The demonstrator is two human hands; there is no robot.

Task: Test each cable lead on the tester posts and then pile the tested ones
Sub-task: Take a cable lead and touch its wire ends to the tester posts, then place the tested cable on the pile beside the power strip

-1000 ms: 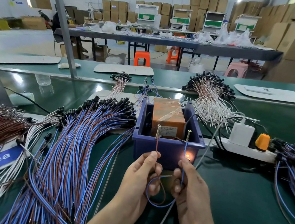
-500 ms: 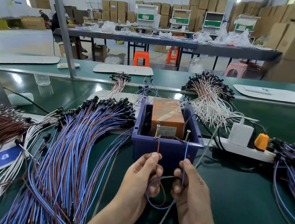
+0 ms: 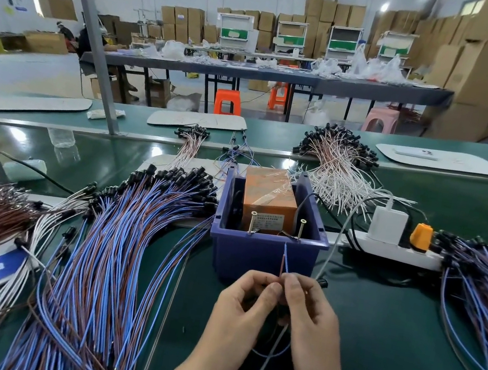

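At near table (image 3: 388, 340) edge, left hand (image 3: 243, 302) and right hand (image 3: 309, 307) meet, each grip pinching cable lead (image 3: 285, 262). Wire ends upright, side by side, pointing far. Just beyond: tester posts (image 3: 300, 230) on blue bin (image 3: 266, 254) rim, untouched; right post nearer tips.

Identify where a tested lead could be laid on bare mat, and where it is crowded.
Bare green mat lies right of the right hand, bordered by the blue bin, power strip and right-hand bundle. Left of the bin, the blue-brown pile covers the mat.
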